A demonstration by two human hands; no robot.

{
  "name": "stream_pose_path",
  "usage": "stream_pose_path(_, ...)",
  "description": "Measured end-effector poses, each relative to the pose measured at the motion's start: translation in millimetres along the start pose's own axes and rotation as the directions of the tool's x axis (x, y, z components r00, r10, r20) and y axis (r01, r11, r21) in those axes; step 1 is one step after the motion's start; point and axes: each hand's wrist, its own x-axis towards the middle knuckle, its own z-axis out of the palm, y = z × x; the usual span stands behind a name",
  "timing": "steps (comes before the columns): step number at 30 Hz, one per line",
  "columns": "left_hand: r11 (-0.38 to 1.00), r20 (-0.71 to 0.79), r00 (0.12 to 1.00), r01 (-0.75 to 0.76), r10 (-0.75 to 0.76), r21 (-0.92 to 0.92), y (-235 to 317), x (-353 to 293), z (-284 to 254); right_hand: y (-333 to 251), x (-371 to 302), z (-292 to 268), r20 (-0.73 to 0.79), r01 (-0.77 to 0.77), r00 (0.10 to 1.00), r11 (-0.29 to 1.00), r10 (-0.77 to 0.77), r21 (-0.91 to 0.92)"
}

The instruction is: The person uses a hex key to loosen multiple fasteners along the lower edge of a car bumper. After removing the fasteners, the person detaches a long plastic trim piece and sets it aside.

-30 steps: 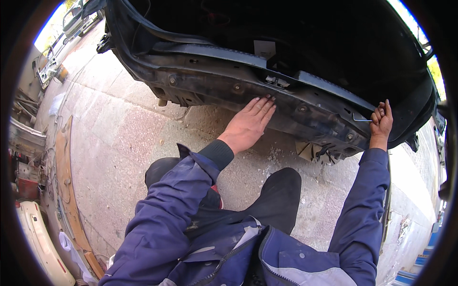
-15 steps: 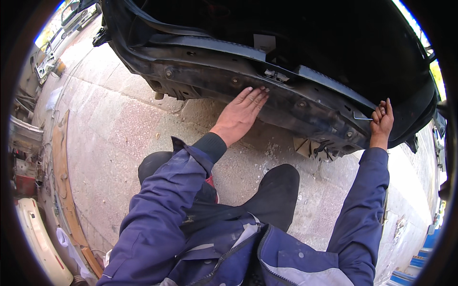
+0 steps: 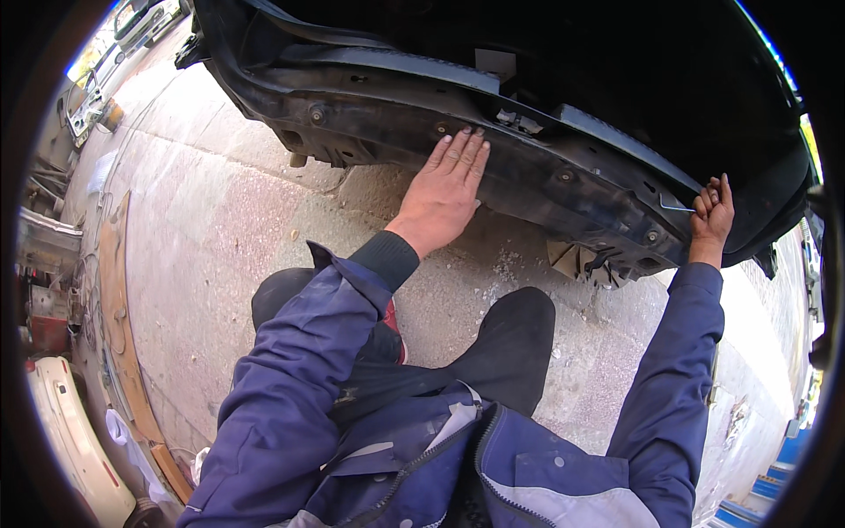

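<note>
Across the top of the view stretches the dark rear panel (image 3: 519, 167) of a car body, below a deep black boot opening. My left hand (image 3: 442, 198) lies against this panel with its fingers stretched out, just beside a round bolt (image 3: 442, 128). Nothing is in that hand. Near the panel's right end, my right hand (image 3: 715, 216) is closed around a thin bent metal rod (image 3: 674, 208). The rod's hooked end points left, close to the panel's upper edge. A latch (image 3: 519, 121) sits at the middle of that edge.
Rough concrete floor (image 3: 211, 238) lies below, with white crumbs scattered under the panel. On the left are a long wooden board (image 3: 119, 308), a cream bumper (image 3: 75, 440) and piled parts. Blue metal steps or racks (image 3: 766, 488) show at the lower right.
My left hand has slid a little left and up along the panel, nearer the bolt. My right hand keeps its grip on the rod at the same spot. The view has shifted slightly.
</note>
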Motion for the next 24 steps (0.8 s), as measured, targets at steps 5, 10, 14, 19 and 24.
stream_pose_path(5,0.994,0.015,0.994,-0.108,0.108,-0.004,16,9,4,0,-1,1,-0.023,0.016,1.000,1.000,-0.016,-0.013)
stream_pose_path(10,0.993,-0.064,0.991,-0.110,0.113,0.051,21,15,5,-2,2,-2,0.008,0.000,1.000,1.000,0.001,-0.013)
stream_pose_path(14,0.992,-0.078,0.992,-0.097,0.103,0.079,19,13,2,-2,5,-7,0.022,0.008,1.000,1.000,-0.007,-0.026)
stream_pose_path(19,0.994,-0.079,0.995,-0.061,0.068,0.096,4,5,-2,-2,8,-11,0.031,0.015,0.999,1.000,-0.015,-0.017)
stream_pose_path(24,0.994,-0.062,0.998,-0.002,0.009,0.113,-8,-3,-5,-3,10,-15,0.043,0.005,0.999,1.000,-0.005,0.002)
